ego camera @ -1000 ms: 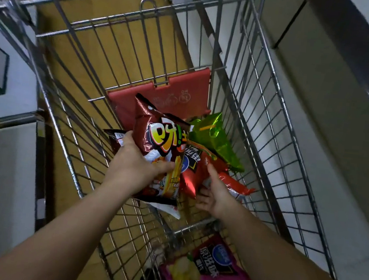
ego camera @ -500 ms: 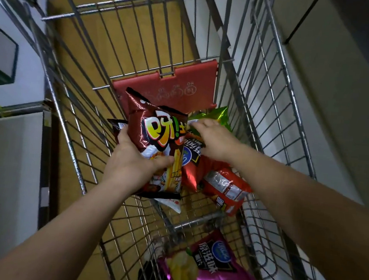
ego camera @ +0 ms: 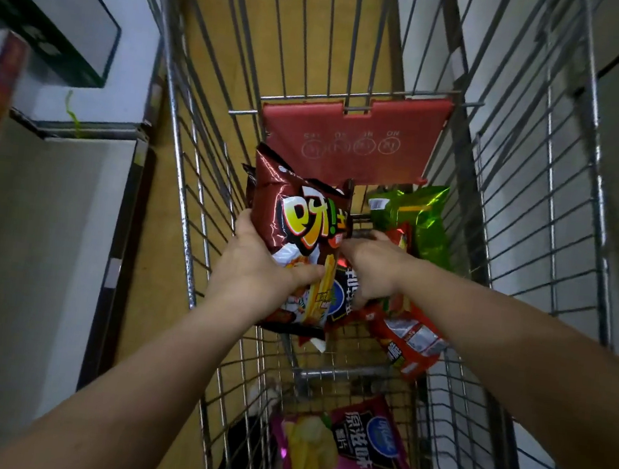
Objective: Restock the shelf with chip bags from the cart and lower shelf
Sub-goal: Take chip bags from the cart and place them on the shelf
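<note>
Right hand (ego camera: pixel 369 267) dropped onto black bag (ego camera: pixel 343 295), grip curled, left hand (ego camera: pixel 258 271) gripping brown bag (ego camera: pixel 300 233).

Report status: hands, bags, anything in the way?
Left hand grips dark red chip bag. Right hand closing on the black-and-red bag behind it. Green bag and purple bag lie in the cart. Nothing blocking.

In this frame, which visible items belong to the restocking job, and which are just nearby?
Job items:
- dark red chip bag, gripped by the left hand
- black-labelled bag, gripped by the right hand
- green bag
- red-orange bag
- magenta bag
- wire cart

Just nearby:
- red seat flap
- white units beside the cart
</note>
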`<state>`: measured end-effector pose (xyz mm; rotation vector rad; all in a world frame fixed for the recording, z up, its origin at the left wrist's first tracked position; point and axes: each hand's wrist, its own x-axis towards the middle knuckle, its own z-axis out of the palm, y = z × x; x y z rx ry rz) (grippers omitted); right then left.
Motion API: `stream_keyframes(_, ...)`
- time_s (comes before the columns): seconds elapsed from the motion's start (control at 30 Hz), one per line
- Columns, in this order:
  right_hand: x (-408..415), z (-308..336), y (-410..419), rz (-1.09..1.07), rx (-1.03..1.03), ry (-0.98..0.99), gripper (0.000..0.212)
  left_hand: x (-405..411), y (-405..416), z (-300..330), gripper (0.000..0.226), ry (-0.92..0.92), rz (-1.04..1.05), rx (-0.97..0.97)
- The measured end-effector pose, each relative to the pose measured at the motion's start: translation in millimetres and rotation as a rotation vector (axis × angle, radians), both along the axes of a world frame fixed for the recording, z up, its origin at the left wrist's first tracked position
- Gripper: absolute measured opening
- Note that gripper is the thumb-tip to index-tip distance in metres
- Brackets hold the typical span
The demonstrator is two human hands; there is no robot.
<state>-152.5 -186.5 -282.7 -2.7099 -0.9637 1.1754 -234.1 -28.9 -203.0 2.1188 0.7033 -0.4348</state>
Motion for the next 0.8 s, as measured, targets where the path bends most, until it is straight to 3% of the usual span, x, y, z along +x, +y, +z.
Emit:
stream_keyframes(0.1,0.9,11.5,-15.5,-0.353,0.182,-0.028,0.106,-2.7,-1.6,6.6,0.099,-0.041,-0.005,0.021)
stream_keyframes(0.23,-2.4,13.8,-41.0,-1.052,0.45,0.058,0.098,-6.3,-2.0,12.8,0.106,-0.12,0.012,0.076)
stream_keyframes(0.33,-20.4,2.0,-52.2,-1.386,0.542,0.078,0.103,-5.2,-6.8,8.0,0.106,-0.123,-0.002,0.095)
stream_keyframes(0.47,-47.1,-30.2,-50.5,-1.555,0.49,0.077,0.09,-0.4,-16.8,-16.7,0.109,-0.082,-0.047,0.127)
stream_keyframes(0.6,-59.3,-53.1,-51.0,-1.585,0.379,0.187,0.085,-2.2,-24.5,-45.2,0.111,-0.008,-0.067,0.12)
stream_keyframes(0.7,-68.4,-48.6,-54.2,-1.638,0.483,0.365,0.086,-5.2,-25.5,-58.3,0.113,0.038,-0.086,0.15)
stream_keyframes(0.8,-82.3,-42.9,-53.0,-1.532,0.546,0.449,0.071,-7.3,-23.7,-64.2,0.112,0.052,-0.1,0.173)
